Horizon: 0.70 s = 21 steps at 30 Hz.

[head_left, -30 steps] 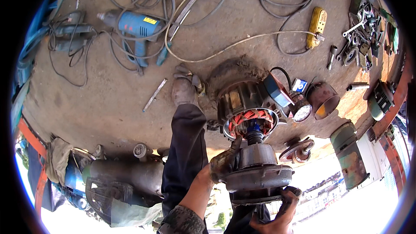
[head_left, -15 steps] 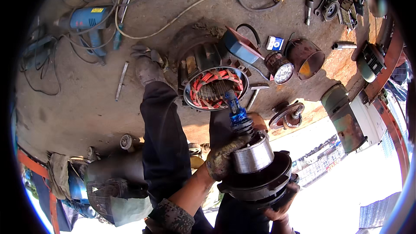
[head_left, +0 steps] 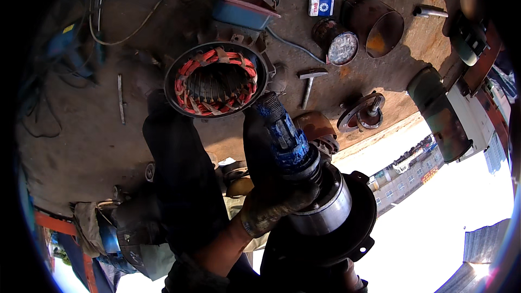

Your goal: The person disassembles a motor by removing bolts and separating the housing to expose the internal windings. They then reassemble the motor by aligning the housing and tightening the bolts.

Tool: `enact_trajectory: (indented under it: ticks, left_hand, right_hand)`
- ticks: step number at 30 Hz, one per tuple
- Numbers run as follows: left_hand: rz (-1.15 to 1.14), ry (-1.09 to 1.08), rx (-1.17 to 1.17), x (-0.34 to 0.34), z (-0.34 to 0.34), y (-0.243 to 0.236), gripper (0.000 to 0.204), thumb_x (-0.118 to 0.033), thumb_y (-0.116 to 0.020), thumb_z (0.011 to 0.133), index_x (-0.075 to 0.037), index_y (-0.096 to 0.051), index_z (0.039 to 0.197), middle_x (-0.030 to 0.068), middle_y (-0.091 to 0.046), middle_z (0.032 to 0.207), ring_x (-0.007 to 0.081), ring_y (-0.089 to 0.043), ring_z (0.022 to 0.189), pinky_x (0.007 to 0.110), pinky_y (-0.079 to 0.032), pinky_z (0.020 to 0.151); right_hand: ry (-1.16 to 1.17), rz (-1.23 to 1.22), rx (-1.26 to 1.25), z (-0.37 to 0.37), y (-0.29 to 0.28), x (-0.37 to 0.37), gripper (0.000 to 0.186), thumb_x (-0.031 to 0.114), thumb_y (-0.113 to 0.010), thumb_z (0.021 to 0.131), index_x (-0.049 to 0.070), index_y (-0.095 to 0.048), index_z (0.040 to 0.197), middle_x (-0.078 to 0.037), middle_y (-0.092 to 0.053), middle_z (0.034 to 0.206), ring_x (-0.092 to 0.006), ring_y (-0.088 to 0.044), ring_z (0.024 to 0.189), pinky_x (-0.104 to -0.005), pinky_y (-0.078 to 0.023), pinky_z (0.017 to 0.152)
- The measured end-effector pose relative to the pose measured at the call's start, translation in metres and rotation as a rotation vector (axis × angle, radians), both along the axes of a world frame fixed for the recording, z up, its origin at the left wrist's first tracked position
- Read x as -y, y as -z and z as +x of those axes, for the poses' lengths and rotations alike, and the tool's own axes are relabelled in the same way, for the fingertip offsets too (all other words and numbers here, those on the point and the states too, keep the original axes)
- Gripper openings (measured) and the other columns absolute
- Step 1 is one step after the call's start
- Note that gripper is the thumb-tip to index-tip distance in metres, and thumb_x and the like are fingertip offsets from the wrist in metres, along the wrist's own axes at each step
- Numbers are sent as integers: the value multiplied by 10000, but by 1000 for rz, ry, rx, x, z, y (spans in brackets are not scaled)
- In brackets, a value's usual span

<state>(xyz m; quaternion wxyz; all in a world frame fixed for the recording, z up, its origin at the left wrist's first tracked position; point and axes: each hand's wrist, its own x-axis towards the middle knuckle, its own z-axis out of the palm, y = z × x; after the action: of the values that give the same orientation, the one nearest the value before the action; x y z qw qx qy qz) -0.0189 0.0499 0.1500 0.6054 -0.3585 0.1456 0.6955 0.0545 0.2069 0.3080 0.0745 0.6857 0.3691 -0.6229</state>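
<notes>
My left hand, in a grimy glove, is closed round the neck of a motor rotor, just below its shaft, which is smeared with blue. The rotor's bright steel drum sits in a dark round end cover with lugs. It is held tilted, with the shaft pointing up and left. Below the end cover shows a part of my right hand; its fingers are hidden. Apart from the shaft tip stands a motor housing with red copper windings round its open bore, in front of my knees.
A hammer, an open can, a rusty cylinder, a small box and a flanged part lie at the right. A blue-red tray stands behind the housing. A blue power tool and cables are far left.
The rotor's shaft end has come out of the housing's bore and now stands to its right, nearer to me. The view has shifted. My right hand has become mostly hidden under the end cover.
</notes>
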Motion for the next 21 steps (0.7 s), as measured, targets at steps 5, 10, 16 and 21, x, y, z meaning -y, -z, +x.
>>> enact_trajectory:
  ticks: [5, 10, 16, 21]
  left_hand:
    - [-27, 172, -531, -8, 28, 0, 656, -145, -841, 895, 7, -535, 1455, 136, -669, 1376, 229, -661, 1251, 366, -554, 1079]
    - [19, 84, -45, -10, 5, 8, 667, -104, -862, 857, -1, -548, 1435, 131, -682, 1354, 238, -672, 1241, 392, -558, 1083]
    - [132, -19, 99, -7, 2, 1, 545, -113, -680, 1011, -20, -454, 1499, 140, -584, 1430, 255, -591, 1325, 435, -512, 1153]
    - [214, 4, -25, -4, 9, 10, 471, -147, -549, 1099, -17, -411, 1530, 172, -502, 1494, 291, -521, 1405, 458, -480, 1189]
  right_hand:
    - [16, 35, 35, 20, -8, 1, 630, 490, -355, 1095, 35, -395, 1530, -151, -450, 1576, -258, -467, 1435, -462, -364, 1195]
    - [36, 57, 61, 30, -3, 3, 637, 494, -371, 1090, 35, -392, 1531, -152, -451, 1574, -260, -470, 1431, -463, -367, 1195]
    - [41, 61, 71, 29, -5, 2, 646, 499, -390, 1083, 35, -387, 1533, -153, -453, 1572, -263, -474, 1427, -465, -370, 1194]
    - [43, 77, 75, 33, -5, 2, 655, 503, -406, 1078, 34, -384, 1534, -153, -454, 1570, -266, -477, 1423, -466, -372, 1194]
